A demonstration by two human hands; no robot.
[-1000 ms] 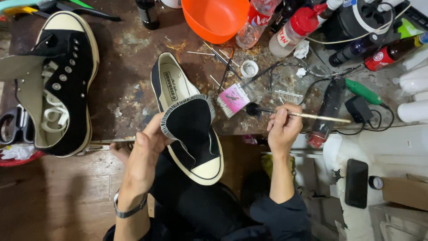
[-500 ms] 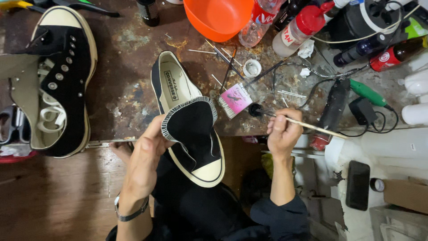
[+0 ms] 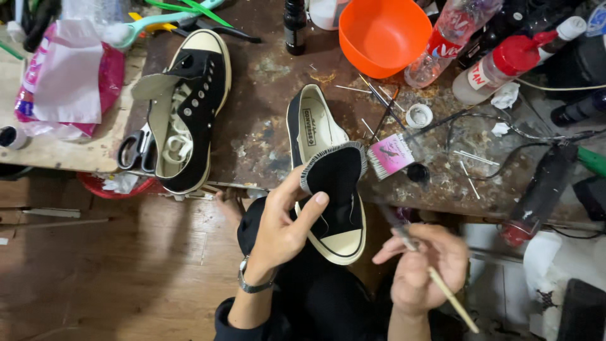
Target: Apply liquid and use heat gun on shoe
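Sneaker in hand: black canvas low-top sneaker (image 3: 331, 189) with a cream sole and toe cap, toe pointing near, heel resting on the near edge of the tabletop (image 3: 252, 136), the toe end held out over the person's lap.
Left hand: left hand (image 3: 284, 224) clasps the sneaker's left side, thumb laid across the black upper, fingers wrapped under the sole; grip closed on the shoe. A wristwatch (image 3: 252, 281) sits on that wrist.
Right hand: right hand (image 3: 420, 265) is just right of the toe cap, apart from the shoe, fingers pinching a thin wooden-handled brush (image 3: 429, 271); its far tip is blurred.
Near the heel: small pink packet (image 3: 390, 155) and a round black cap (image 3: 417, 172) lie just right of the shoe.
Left on tabletop: second black sneaker (image 3: 186, 104), unlaced with tongue pulled out, lies well apart; black-handled scissors (image 3: 139, 150) touch its left side.
Right edge: black hand tool (image 3: 540, 192) with a red tip and trailing cords.
Far: orange plastic bowl (image 3: 384, 33), a clear bottle (image 3: 451, 38) beside it, a red-capped squeeze bottle (image 3: 505, 66), a dark glass bottle (image 3: 295, 25).
Far left: pink and white plastic bag (image 3: 66, 82).
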